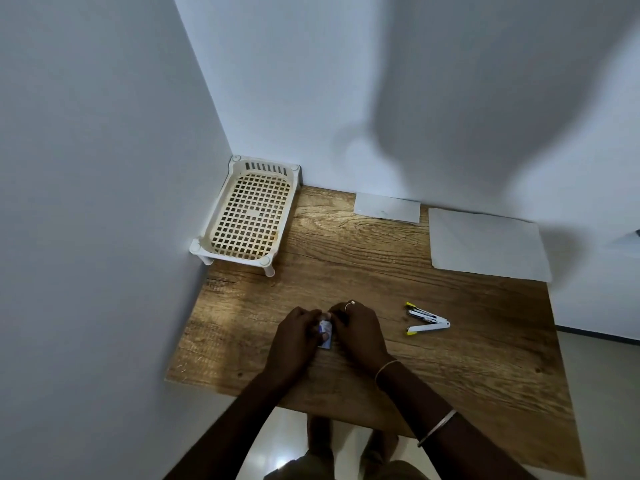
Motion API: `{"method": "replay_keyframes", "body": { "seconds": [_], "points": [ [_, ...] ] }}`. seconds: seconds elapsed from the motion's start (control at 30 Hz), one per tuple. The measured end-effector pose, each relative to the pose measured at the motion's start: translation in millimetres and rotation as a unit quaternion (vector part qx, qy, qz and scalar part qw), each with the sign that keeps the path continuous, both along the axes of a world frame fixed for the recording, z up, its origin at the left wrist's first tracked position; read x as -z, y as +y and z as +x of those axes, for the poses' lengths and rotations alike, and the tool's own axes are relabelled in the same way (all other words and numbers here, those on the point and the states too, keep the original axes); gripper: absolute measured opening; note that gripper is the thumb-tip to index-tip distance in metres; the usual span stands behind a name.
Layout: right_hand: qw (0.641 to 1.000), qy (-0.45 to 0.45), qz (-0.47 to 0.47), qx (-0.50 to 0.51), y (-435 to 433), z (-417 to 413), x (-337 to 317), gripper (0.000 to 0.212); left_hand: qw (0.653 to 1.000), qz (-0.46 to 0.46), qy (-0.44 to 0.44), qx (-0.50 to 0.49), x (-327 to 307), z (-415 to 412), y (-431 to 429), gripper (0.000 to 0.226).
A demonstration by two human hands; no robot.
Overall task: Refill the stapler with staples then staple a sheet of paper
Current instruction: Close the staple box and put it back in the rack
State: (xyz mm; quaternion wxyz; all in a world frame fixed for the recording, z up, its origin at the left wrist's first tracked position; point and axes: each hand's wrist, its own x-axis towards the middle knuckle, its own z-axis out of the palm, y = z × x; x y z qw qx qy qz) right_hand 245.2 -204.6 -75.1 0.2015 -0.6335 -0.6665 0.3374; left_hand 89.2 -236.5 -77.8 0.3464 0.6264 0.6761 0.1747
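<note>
A small blue and white staple box (325, 332) is held between both hands low over the wooden table (398, 341). My left hand (294, 336) grips its left side and my right hand (358, 332) grips its right side and top; most of the box is hidden by my fingers. A white stapler with yellow tips (426, 320) lies swung wide open on the table to the right of my right hand, apart from it. A large white sheet of paper (486, 244) lies at the back right of the table.
A smaller white paper (388, 207) lies against the back wall. A white and cream plastic mesh tray on short legs (247, 214) stands in the back left corner. Walls close in the table at the left and back. The table's near edge runs diagonally below my forearms.
</note>
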Motion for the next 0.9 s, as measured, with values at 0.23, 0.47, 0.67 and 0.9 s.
{"method": "replay_keyframes", "body": {
  "seconds": [0.23,0.47,0.67,0.9],
  "points": [
    [1.000,0.000,0.005,-0.005,2,-2,-3,0.014,1.000,0.008,-0.004,0.006,-3,1,1,0.045],
    [1.000,0.020,-0.009,-0.019,0,5,0,0.014,1.000,0.016,-0.017,0.001,-4,1,0,0.046],
    [0.997,0.014,-0.076,-0.030,9,7,-1,0.020,1.000,0.018,-0.021,-0.005,-4,2,-1,0.043],
    [0.982,0.039,-0.181,-0.027,28,8,-2,0.010,0.999,0.020,-0.027,-0.015,-2,2,0,0.046]
  ]
}}
